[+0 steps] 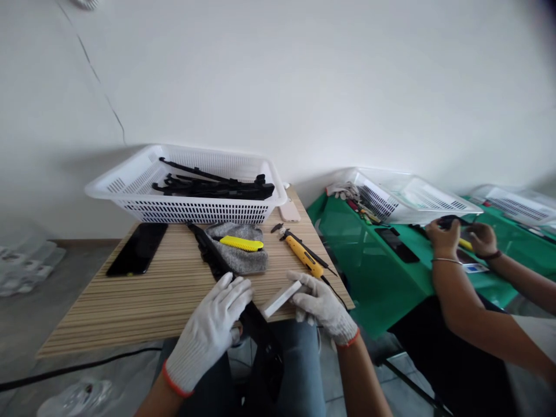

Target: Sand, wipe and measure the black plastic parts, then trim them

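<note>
In a white knitted glove with an orange cuff, my left hand [212,330] grips a long black plastic part [263,341], fingers over its top and thumb beneath. The part runs from the tabletop past the front edge, down over my lap. My right hand [322,305], gloved the same way, pinches a flat white bar [281,299] just right of the black part; whether they touch I cannot tell. Beyond my hands, a yellow utility knife [242,242] lies on a folded grey cloth [254,264]. A yellow-handled tool with a cord [303,255] lies beyond my right hand.
A white plastic basket [191,212] with several black parts [217,186] stands at the back of the wooden table [143,310]. A black phone [138,249] lies left, a pale phone [289,211] right. A co-worker's hands [445,240] work at the green-covered table [369,278].
</note>
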